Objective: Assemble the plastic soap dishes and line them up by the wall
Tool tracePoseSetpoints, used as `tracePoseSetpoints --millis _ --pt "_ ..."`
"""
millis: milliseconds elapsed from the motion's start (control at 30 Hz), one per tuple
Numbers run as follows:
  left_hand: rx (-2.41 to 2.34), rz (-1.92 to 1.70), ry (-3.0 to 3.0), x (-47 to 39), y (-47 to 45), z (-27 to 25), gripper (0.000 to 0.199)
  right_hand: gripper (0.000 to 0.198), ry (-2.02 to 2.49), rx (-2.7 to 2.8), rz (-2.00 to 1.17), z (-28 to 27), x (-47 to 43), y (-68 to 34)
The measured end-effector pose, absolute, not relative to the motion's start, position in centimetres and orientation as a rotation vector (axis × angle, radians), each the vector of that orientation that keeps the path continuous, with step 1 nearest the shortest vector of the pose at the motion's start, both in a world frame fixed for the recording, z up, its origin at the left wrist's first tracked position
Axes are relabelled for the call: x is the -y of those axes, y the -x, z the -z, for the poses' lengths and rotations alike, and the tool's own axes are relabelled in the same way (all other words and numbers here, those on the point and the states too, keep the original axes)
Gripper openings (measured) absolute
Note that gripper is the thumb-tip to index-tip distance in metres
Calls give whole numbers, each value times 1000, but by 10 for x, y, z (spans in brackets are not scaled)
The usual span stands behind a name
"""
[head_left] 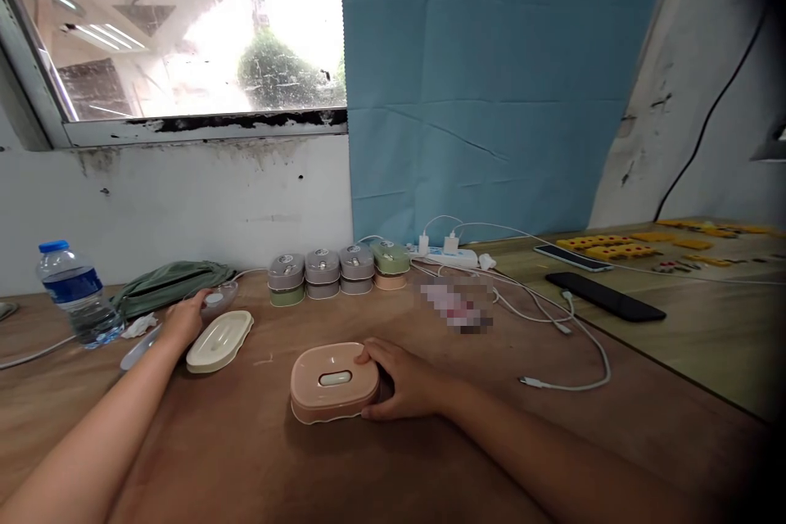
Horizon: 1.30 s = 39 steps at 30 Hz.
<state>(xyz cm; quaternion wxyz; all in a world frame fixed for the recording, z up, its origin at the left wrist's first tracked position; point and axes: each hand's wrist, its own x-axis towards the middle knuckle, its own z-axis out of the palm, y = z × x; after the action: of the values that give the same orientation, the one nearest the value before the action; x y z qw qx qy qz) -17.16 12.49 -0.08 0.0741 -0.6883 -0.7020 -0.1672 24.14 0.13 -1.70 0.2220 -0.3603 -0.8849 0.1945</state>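
Note:
My right hand (399,381) grips the right end of a pink oval box (335,393), thumb at its near lower edge and fingers on top. The box rests on the brown table and has a small pale oval slot in its top. Farther back on the left, my left hand (184,319) has its fingers on the edge of a clear plastic dish (221,300); the fingertips are partly hidden. Beside that hand lies a cream oval tray (219,341). Another translucent piece (133,352) is partly covered by my left forearm.
Several small two-tier boxes (322,273) line the back. A water bottle (77,295), green pouch (172,285) and crumpled tissue (140,326) are at left. At right are a power strip (451,256), white cables (589,385), a black phone (605,296) and yellow parts (614,246).

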Motion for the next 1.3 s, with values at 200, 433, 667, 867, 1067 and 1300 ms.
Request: tracePoseSetpoints --millis 200,433,667,867,1067,1300 --pt "1989 564 2118 -116 169 -8 39 60 1040 2425 -572 16 -1 -241" --pt "1728 1069 1993 -97 159 -22 20 58 1061 2422 -582 11 3 -240" --pt "955 2620 1891 -47 80 -50 39 61 1026 2420 -623 16 -1 -243" --pt "927 3221 2152 -14 37 -37 34 63 982 2379 -621 17 -1 -245" --pt "1073 3388 2375 0 16 -15 28 49 873 2177 -400 11 4 -240" --pt "960 2810 2865 18 -4 -2 13 49 868 1985 -749 13 20 -225"
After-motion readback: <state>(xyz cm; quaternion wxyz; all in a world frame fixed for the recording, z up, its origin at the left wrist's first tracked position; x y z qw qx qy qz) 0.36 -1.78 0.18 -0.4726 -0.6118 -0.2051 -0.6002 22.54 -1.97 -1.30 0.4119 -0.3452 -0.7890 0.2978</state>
